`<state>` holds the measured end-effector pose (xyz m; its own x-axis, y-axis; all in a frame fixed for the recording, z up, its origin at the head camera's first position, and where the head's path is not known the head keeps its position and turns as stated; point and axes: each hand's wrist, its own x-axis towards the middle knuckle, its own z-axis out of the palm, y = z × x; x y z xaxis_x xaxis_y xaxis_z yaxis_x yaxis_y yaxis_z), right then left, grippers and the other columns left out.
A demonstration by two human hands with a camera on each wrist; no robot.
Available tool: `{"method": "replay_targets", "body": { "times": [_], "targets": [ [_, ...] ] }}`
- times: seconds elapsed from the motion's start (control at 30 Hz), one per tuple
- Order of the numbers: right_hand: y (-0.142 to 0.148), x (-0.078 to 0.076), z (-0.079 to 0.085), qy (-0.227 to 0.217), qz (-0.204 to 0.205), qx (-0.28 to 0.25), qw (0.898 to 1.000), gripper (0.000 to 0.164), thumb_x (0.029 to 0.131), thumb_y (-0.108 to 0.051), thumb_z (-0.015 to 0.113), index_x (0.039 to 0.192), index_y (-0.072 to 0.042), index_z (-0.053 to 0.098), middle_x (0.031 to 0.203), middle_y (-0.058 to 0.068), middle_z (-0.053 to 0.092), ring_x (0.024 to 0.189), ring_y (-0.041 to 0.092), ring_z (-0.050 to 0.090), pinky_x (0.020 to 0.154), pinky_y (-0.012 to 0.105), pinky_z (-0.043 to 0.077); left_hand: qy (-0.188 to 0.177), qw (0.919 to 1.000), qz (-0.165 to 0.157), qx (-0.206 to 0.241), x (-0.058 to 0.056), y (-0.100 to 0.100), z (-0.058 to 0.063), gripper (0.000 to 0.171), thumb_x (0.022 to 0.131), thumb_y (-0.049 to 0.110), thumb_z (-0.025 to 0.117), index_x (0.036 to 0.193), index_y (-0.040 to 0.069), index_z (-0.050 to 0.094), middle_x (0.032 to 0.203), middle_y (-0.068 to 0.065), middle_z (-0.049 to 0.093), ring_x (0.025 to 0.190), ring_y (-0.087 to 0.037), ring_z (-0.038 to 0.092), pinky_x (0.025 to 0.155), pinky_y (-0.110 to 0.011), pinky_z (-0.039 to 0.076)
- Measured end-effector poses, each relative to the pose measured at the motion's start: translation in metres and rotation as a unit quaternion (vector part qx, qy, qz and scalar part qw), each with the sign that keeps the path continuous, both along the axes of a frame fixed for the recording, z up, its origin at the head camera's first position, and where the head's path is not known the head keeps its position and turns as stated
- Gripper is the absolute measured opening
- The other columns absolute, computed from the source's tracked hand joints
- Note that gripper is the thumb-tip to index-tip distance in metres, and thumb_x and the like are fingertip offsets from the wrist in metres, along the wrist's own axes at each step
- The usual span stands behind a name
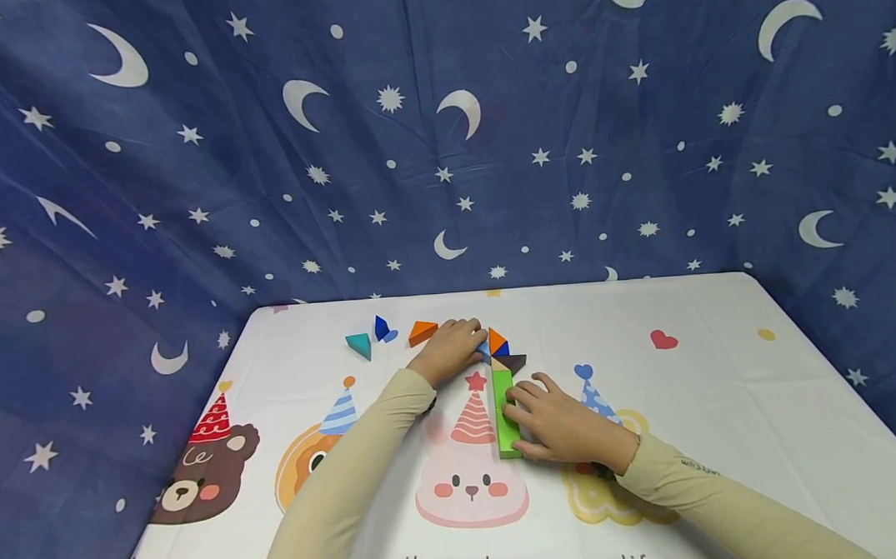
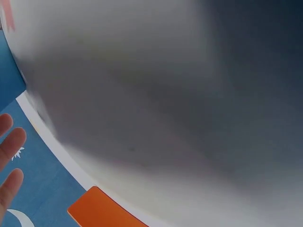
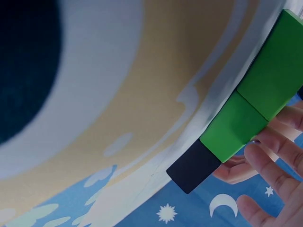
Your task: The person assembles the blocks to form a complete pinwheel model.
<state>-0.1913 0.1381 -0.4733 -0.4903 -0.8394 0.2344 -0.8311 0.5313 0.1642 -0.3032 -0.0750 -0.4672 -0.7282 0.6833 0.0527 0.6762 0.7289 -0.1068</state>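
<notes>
My left hand (image 1: 451, 348) is at the far end of a row of blocks, pinching a light blue block (image 1: 484, 349) between thumb and fingers. Beside that block stand an orange triangular block (image 1: 496, 341) and a dark blue one (image 1: 503, 350). Nearer me are a dark brown triangular block (image 1: 513, 362) and a pale wooden-coloured one (image 1: 499, 364). Two green blocks (image 1: 503, 385) continue the row end to end. Loosely spread, my right hand (image 1: 563, 420) rests its fingertips against the green blocks' side and top. In the right wrist view its fingers (image 3: 272, 170) touch the green side.
Left of my left hand lie an orange block (image 1: 423, 332), a dark blue block (image 1: 381, 327) and a teal block (image 1: 359, 345). The white tablecloth (image 1: 724, 401) carries printed animals and lettering. Behind the table hangs a blue curtain (image 1: 528, 226) with moons and stars.
</notes>
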Motion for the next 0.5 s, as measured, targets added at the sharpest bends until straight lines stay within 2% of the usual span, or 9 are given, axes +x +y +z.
{"method": "replay_targets", "body": {
  "times": [0.5],
  "targets": [
    [0.0007, -0.0005, -0.0015, -0.006, -0.005, 0.008, 1.0, 0.044, 0.088, -0.052, 0.053, 0.115, -0.018, 0.055, 0.116, 0.003, 0.057, 0.11, 0.022, 0.052, 0.099, 0.047, 0.037, 0.007, 0.9999, 0.012, 0.002, -0.0039, -0.0016, 0.0001, 0.025, 0.093, 0.03, 0.057, 0.113, 0.015, 0.063, 0.117, -0.005, 0.06, 0.104, -0.02, 0.059, 0.1, -0.036, 0.043]
  ]
}}
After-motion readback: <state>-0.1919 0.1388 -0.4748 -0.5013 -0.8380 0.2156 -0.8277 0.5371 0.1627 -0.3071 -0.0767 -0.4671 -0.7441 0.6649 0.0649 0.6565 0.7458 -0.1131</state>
